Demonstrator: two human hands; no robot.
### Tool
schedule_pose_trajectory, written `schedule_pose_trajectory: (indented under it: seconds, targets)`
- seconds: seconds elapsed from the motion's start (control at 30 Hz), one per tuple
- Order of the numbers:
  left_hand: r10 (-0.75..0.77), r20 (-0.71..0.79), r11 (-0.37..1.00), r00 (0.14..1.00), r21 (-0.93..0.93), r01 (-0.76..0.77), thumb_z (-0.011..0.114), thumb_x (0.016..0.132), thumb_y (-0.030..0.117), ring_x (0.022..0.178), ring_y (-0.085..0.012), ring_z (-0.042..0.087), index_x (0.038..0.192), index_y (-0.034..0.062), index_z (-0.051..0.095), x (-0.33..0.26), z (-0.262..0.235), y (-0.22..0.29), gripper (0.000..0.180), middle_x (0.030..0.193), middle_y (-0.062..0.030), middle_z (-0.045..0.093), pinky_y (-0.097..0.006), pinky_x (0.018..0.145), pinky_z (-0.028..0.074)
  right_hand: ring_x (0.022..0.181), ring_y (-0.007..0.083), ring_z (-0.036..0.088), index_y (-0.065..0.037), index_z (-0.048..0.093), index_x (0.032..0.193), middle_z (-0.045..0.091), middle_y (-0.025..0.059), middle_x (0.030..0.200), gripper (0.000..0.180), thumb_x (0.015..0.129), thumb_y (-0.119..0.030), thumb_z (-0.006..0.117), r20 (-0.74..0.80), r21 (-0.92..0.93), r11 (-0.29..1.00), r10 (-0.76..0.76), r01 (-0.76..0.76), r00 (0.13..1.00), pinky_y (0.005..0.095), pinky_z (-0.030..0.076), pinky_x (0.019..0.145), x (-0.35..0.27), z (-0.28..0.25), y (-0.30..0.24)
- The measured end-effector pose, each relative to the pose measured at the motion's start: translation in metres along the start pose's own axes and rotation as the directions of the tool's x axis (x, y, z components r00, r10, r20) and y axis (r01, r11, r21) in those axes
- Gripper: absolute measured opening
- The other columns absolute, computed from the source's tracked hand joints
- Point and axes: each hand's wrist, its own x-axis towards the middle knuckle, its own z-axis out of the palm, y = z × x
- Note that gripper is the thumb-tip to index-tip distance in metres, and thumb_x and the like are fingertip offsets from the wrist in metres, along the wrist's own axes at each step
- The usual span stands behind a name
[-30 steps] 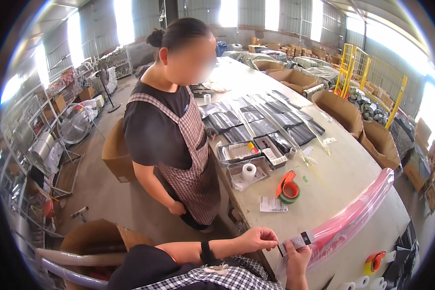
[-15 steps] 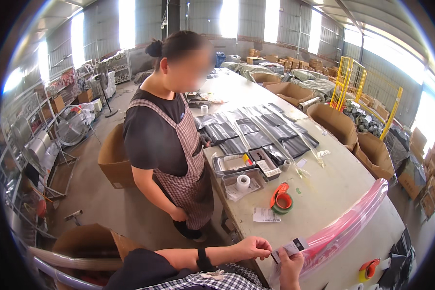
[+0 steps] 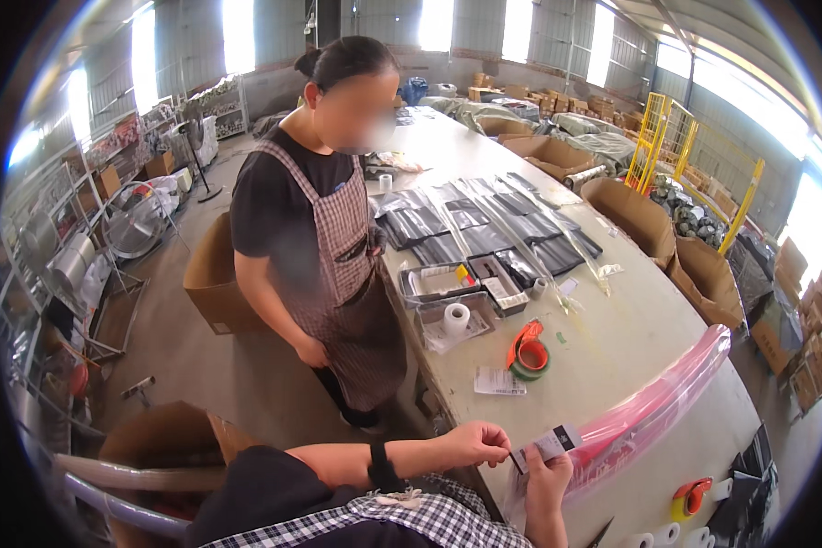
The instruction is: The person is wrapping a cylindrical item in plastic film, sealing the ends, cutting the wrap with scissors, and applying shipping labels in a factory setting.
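My right hand (image 3: 548, 479) grips a small white and black printed label (image 3: 555, 443) between thumb and fingers, above the near edge of the table. My left hand (image 3: 481, 445) is closed in a pinch at the label's left end. Whether anything is between its fingertips I cannot make out. Beneath and beyond the right hand lies a long pink bundle in clear plastic wrap (image 3: 653, 411), stretching toward the far right of the table. A red tape dispenser with a green roll (image 3: 528, 352) rests farther off, beside a white printed sheet (image 3: 500, 381).
A co-worker in a checked apron (image 3: 338, 237) stands at the table's left side. Black packaged pieces (image 3: 484, 228) and open trays (image 3: 457, 315) occupy the table (image 3: 603, 342). Another tape dispenser (image 3: 692, 500) and white rolls (image 3: 669, 534) lie near right. Cardboard boxes (image 3: 626, 215) line the far side.
My view has shifted slightly, showing more white rolls at the lower right. The co-worker's lowered arm and body have moved a little. Both my hands keep nearly the same pose at the label.
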Motion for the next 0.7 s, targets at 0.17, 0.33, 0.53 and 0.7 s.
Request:
schedule_pose_trajectory:
  seconds: [0.17,0.33,0.53,0.7]
  targets:
    - [0.049,-0.022,0.998,0.999,0.041,-0.048,0.065,0.085,0.015,0.075,-0.0057,0.057,0.092,0.0072,0.061,-0.007,0.012,0.001,0.011,0.081,0.0028,0.061,-0.02,0.066,0.043,0.077,0.0121,0.061,0.004,0.059,0.103,0.064,0.006,0.09,0.025,0.081,-0.001,0.069,-0.002,-0.035,0.997,0.072,-0.072,0.997,0.0238,0.048,0.068,-0.009,-0.007,-0.007]
    - [0.121,0.049,0.991,0.991,-0.063,-0.117,0.063,0.086,0.012,0.076,-0.0073,0.057,0.092,0.0048,0.061,0.005,0.017,0.01,0.01,0.083,0.0007,0.063,-0.021,0.07,0.045,0.109,0.0231,0.046,0.001,0.034,0.135,0.048,0.0137,0.121,0.083,0.068,-0.011,0.081,-0.167,-0.428,0.863,-0.367,0.268,0.915,0.0347,0.042,0.088,0.004,-0.018,0.012]
    - [0.221,-0.133,0.972,0.966,-0.049,-0.229,0.061,0.087,0.008,0.078,-0.0088,0.059,0.091,0.0021,0.061,0.0,0.031,0.049,0.007,0.084,-0.0029,0.065,-0.023,0.072,0.048,0.107,0.0266,0.059,-0.002,0.064,0.107,0.062,0.0144,0.113,0.03,0.078,-0.005,0.07,0.201,-0.412,0.717,-0.531,0.563,0.823,0.0351,0.047,0.089,0.006,0.0,-0.055]
    - [0.226,-0.052,0.963,0.973,-0.141,-0.231,0.061,0.091,0.01,0.085,-0.0085,0.06,0.095,0.0025,0.059,0.017,0.032,0.041,0.009,0.093,-0.002,0.063,-0.026,0.08,0.052,0.093,0.022,0.066,0.0,0.066,0.104,0.066,0.013,0.106,0.025,0.08,-0.004,0.07,0.224,-0.384,0.742,-0.503,0.55,0.835,0.0312,0.051,0.08,0.006,-0.004,-0.044]
